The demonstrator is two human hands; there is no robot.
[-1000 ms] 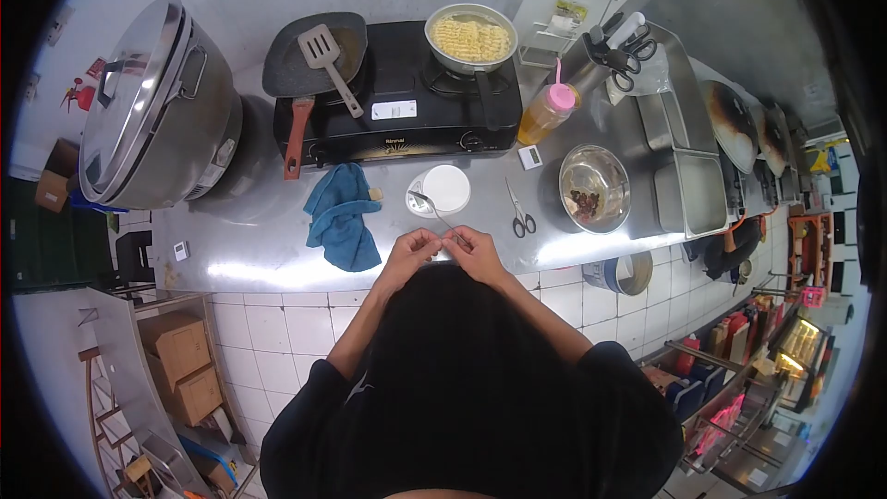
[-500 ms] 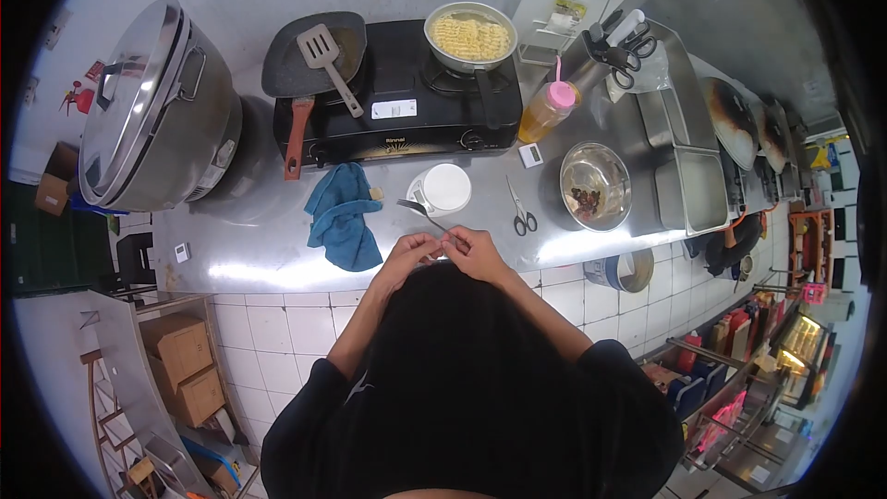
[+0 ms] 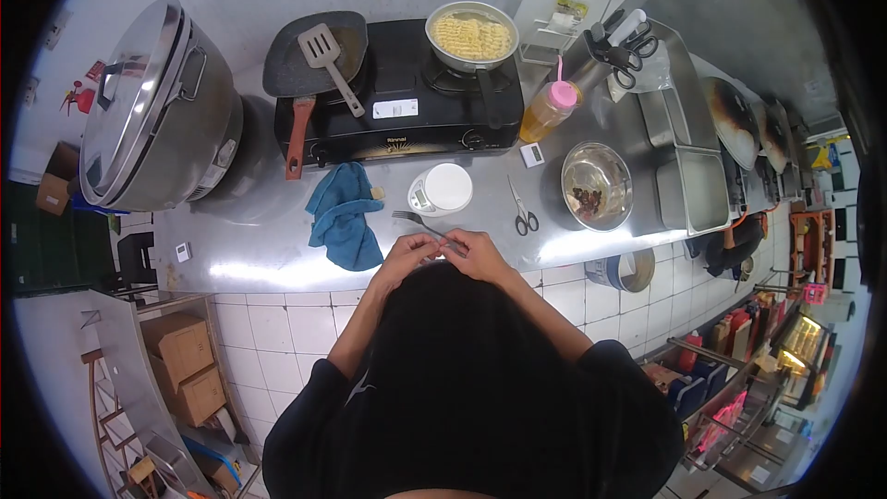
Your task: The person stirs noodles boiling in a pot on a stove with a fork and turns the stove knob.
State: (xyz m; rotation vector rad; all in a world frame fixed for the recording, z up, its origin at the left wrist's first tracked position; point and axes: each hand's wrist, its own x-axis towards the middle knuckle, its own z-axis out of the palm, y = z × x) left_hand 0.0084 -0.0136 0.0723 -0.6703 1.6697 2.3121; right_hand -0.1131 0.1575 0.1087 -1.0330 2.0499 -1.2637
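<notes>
A metal fork (image 3: 425, 225) slants over the counter's front edge, its tines pointing to the upper left. My right hand (image 3: 479, 255) is closed round the handle. Fingertips of my left hand (image 3: 408, 256) are pinched together right beside the handle, close against the right fingers; what they grip is hidden. Just beyond the fork sits a white kitchen scale (image 3: 447, 187) with a round top. A crumpled blue cloth (image 3: 344, 220) lies to the left of it, and scissors (image 3: 525, 212) to the right. Farther right stands a steel bowl (image 3: 596, 171) with dark reddish pieces inside.
On the black gas stove (image 3: 397, 129) rest a square pan (image 3: 286, 55) with a slotted spatula (image 3: 321, 48), and a pot (image 3: 439, 63) of noodles. A pink-capped bottle (image 3: 552, 111), steel containers (image 3: 693, 189) and a large cooker (image 3: 148, 120) flank it. A person (image 3: 735, 245) is far right.
The fork has turned in my fingers, so its tines now show flat and spread. Both hands stay in nearly the same place.
</notes>
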